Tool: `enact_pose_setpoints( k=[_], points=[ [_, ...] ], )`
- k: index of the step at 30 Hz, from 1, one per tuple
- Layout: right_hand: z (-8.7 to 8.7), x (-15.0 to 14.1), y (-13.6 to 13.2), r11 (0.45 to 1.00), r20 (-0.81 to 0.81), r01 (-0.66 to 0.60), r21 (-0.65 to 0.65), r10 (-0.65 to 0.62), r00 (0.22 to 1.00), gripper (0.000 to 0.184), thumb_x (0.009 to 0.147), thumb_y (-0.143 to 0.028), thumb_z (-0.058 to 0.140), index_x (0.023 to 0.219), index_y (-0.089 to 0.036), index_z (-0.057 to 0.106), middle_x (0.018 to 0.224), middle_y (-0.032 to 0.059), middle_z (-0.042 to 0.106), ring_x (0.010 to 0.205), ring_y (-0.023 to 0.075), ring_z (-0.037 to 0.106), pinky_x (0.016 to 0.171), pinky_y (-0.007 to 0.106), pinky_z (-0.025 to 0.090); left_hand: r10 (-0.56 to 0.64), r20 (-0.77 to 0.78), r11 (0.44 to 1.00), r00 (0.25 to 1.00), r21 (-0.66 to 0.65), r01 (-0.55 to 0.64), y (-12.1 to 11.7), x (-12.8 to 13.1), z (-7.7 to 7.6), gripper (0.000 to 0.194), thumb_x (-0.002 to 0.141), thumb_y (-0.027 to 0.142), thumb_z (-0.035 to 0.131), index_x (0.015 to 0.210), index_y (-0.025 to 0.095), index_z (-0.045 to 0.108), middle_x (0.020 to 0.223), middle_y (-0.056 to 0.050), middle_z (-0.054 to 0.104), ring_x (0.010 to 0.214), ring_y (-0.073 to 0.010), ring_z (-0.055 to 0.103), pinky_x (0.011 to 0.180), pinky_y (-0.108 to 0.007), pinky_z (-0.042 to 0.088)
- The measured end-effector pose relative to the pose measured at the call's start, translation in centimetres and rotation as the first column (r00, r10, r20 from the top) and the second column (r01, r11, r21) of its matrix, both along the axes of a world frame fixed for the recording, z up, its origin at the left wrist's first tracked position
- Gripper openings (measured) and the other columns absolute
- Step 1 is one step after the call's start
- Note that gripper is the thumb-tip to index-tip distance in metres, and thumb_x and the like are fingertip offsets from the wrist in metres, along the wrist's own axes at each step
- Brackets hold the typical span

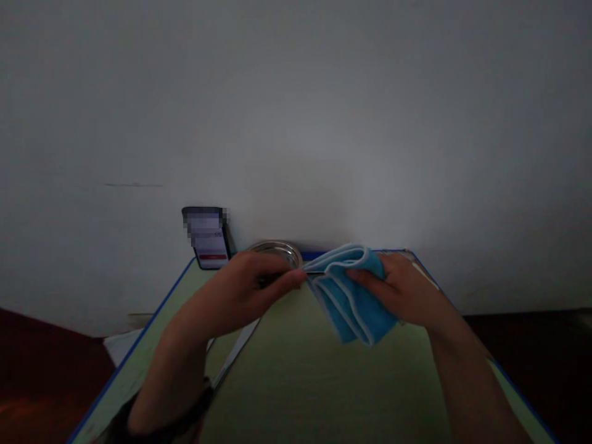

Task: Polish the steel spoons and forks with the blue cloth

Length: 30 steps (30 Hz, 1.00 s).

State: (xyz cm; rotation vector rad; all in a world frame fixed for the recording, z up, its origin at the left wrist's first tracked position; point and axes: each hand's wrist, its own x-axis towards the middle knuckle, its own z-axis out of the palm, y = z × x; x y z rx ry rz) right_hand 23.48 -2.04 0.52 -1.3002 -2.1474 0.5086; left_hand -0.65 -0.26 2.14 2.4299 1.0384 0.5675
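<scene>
My right hand (400, 287) grips a folded blue cloth (365, 302) with white edging, its thumb lying across the front. The cloth is held up above the tabletop, and its lower folds hang loose. At the cloth's left corner, the fingers of my left hand (250, 287) are pinched together. A thin dark line shows between those fingertips and the cloth; I cannot tell what it is. Behind my left hand, partly hidden by it, stands a shiny metal bowl (289, 251).
A phone (208, 240) leans upright on the white wall (296, 123) at the table's back left. Under my left forearm, a long pale flat strip (238, 348) lies on the green table (324, 394), which has blue edges. Some white material (121, 346) shows beyond the left edge.
</scene>
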Motion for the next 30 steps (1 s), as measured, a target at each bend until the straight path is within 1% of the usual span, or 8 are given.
enact_pose_setpoints(
  k=[4,8,12,15,18,20,24,30],
  points=[
    [-0.4,-0.2,-0.4,0.990,-0.310,0.131,-0.045,-0.139,0.941,0.035,0.084,-0.045,0.045,0.061,-0.018,0.050,0.053,-0.0045,0.046,0.047,0.0080,0.043,0.044,0.020,0.035,-0.048,0.192,0.998,0.980,0.036,0.041,-0.8,0.8,0.3,0.044,0.087,0.044,0.036,0.066,0.015,0.061,0.050,0.002,0.049,0.045,-0.0089,0.043,0.042,-0.020,0.030],
    [-1.7,-1.2,0.1,0.940,-0.604,0.298,-0.166,-0.336,0.723,0.039,0.080,-0.051,0.048,0.058,-0.018,0.046,0.050,-0.0048,0.041,0.043,0.0080,0.039,0.039,0.019,0.033,0.102,0.301,0.981,0.948,0.130,-0.147,-1.3,2.8,-0.1,0.050,0.090,0.041,0.031,0.062,0.015,0.063,0.043,0.003,0.046,0.040,-0.0080,0.042,0.040,-0.020,0.029],
    [-2.5,-2.7,0.7,0.910,-0.711,0.327,-0.256,-0.407,0.574,0.037,0.078,-0.052,0.050,0.062,-0.019,0.047,0.051,-0.0048,0.045,0.044,0.0085,0.042,0.042,0.020,0.037,0.229,0.314,0.915,0.921,0.255,-0.314,-1.5,4.2,-0.6,0.048,0.090,0.036,0.035,0.055,0.014,0.059,0.047,0.001,0.053,0.041,-0.0075,0.047,0.042,-0.020,0.032],
    [-2.3,-2.9,0.9,0.923,-0.684,0.260,-0.285,-0.386,0.619,0.033,0.078,-0.051,0.050,0.070,-0.019,0.053,0.060,-0.0025,0.055,0.052,0.0111,0.052,0.052,0.023,0.045,0.285,0.286,0.870,0.915,0.324,-0.372,-1.6,3.9,-0.3,0.048,0.090,0.034,0.036,0.050,0.015,0.055,0.043,0.002,0.049,0.038,-0.0072,0.044,0.041,-0.020,0.032],
    [-1.6,-1.8,0.8,0.949,-0.586,0.096,-0.299,-0.262,0.767,0.030,0.079,-0.049,0.050,0.083,-0.020,0.058,0.078,0.0007,0.064,0.069,0.0149,0.059,0.062,0.025,0.048,0.394,0.337,0.815,0.855,0.301,-0.495,-1.6,3.1,0.2,0.040,0.089,0.036,0.037,0.061,0.017,0.058,0.041,0.004,0.046,0.037,-0.0075,0.042,0.039,-0.020,0.032],
    [-1.0,-0.7,0.6,0.943,-0.451,-0.080,-0.322,-0.079,0.889,0.028,0.080,-0.046,0.052,0.090,-0.021,0.060,0.086,0.0010,0.065,0.075,0.0162,0.060,0.065,0.026,0.048,0.458,0.383,0.790,0.802,0.237,-0.565,-1.6,2.6,0.4,0.038,0.090,0.039,0.036,0.069,0.019,0.059,0.040,0.004,0.045,0.036,-0.0079,0.043,0.038,-0.019,0.032],
    [-0.2,0.5,0.2,0.895,-0.120,-0.297,-0.332,0.273,0.955,0.023,0.080,-0.035,0.055,0.097,-0.021,0.059,0.089,0.0004,0.065,0.079,0.0157,0.059,0.070,0.027,0.045,0.409,0.427,0.856,0.806,0.126,-0.501,-1.8,2.3,0.6,0.047,0.090,0.042,0.032,0.058,0.018,0.056,0.040,0.003,0.048,0.033,-0.0072,0.043,0.034,-0.019,0.031],
    [0.2,0.0,-0.2,0.933,0.075,-0.249,-0.260,0.277,0.958,0.013,0.083,-0.030,0.051,0.086,-0.019,0.058,0.077,-0.0005,0.063,0.069,0.0135,0.057,0.065,0.025,0.041,0.315,0.341,0.906,0.886,0.169,-0.387,-1.8,2.8,0.6,0.047,0.091,0.033,0.033,0.052,0.016,0.054,0.036,0.005,0.038,0.036,-0.0062,0.042,0.038,-0.018,0.032]
  ],
)
